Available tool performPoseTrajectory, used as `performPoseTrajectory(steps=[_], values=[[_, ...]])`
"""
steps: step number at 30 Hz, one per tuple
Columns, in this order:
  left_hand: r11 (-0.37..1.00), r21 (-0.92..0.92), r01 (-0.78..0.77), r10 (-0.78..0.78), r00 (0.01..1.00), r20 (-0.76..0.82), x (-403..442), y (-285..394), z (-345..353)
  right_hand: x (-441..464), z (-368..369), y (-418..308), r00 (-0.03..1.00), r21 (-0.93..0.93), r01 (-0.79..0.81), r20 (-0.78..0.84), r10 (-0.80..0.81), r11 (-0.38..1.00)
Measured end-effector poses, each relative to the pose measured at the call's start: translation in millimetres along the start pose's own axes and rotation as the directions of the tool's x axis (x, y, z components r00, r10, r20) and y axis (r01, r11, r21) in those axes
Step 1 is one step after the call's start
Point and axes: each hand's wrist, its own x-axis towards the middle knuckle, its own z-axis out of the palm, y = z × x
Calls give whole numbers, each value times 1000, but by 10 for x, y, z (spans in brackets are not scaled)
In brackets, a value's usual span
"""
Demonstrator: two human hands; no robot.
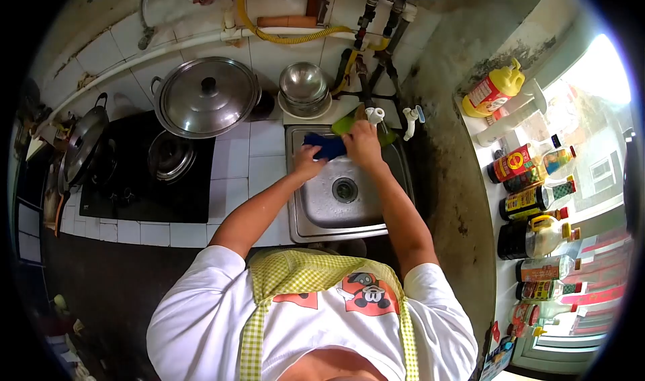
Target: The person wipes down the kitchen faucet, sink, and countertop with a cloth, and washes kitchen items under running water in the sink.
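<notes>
My left hand [309,163] is closed on a dark blue cloth [325,146] over the back left of the steel sink [306,230]. Against the cloth's right end, my right hand [363,144] has its fingers curled; what lies inside them is hidden. A small brown piece [361,112] sticks up just beyond those fingers, its kind unclear. Behind the right hand a green item [344,123] shows partly on both sides. The white tap [375,115] stands just beyond this hand. The sink's drain [345,190] is in view below the hands.
Left of the sink, stacked metal bowls [304,83] stand by the wall. A large lidded pot [208,97] sits on the black cooktop [144,203], with another lid [171,156] nearby. Bottles [524,203] and a yellow jug [494,89] line the right windowsill. A second tap [411,121] is at the corner.
</notes>
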Motion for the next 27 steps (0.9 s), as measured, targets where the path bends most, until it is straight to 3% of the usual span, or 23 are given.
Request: performPoseTrajectory(steps=[1,2,3,4,6,8,10,12,14,16,17,19,20,22,23,26,27], values=[[998,51,41,-41,999,-11,28,2,-59,21,63,43,1000,1,1,-2,-1,1000],[992,103,77,-76,997,-19,51,87,-162,69,115,49,984,117,-126,137,110,985],[984,-56,169,-169,986,11,58,283,-299,193,128,64,941,208,-256,278,194,944],[987,-56,153,-153,988,9,138,295,-277,338,139,92,945,202,-250,264,193,947],[980,-76,183,-196,951,-239,257,328,-228,668,54,62,937,284,-331,211,278,900],[975,-111,194,-217,942,-257,352,419,-236,927,29,223,940,274,-329,186,286,904],[980,-149,133,-170,947,-271,386,493,-268,1128,-68,406,896,313,-441,99,433,841],[969,-195,148,-194,951,-242,371,582,-318,1224,-135,727,879,272,-471,61,473,839],[978,-187,90,-137,956,-259,392,350,-182,1244,-163,1143,777,260,-629,159,609,733],[976,-195,100,-149,956,-253,395,64,-46,1197,-271,1395,716,135,-692,248,652,709],[972,-205,114,-164,956,-243,386,88,-55,1152,-262,1454,716,139,-693,246,653,708],[965,-163,206,-234,956,-176,328,131,-64,984,-217,1536,779,-176,-485,358,515,857],[949,-122,292,-306,945,-114,309,182,-83,964,-186,1523,775,-174,-493,359,521,853],[941,-128,313,-324,943,-74,318,137,-20,930,-70,1479,587,-20,-624,648,485,781],[933,-139,331,-339,940,-40,315,103,8,886,-11,1488,595,-83,-537,668,447,839],[935,-146,325,-326,945,16,326,12,89,765,141,1552,558,55,-696,668,491,716],[932,-136,337,-337,941,23,338,-8,114,770,117,1546,596,39,-653,643,481,756]])
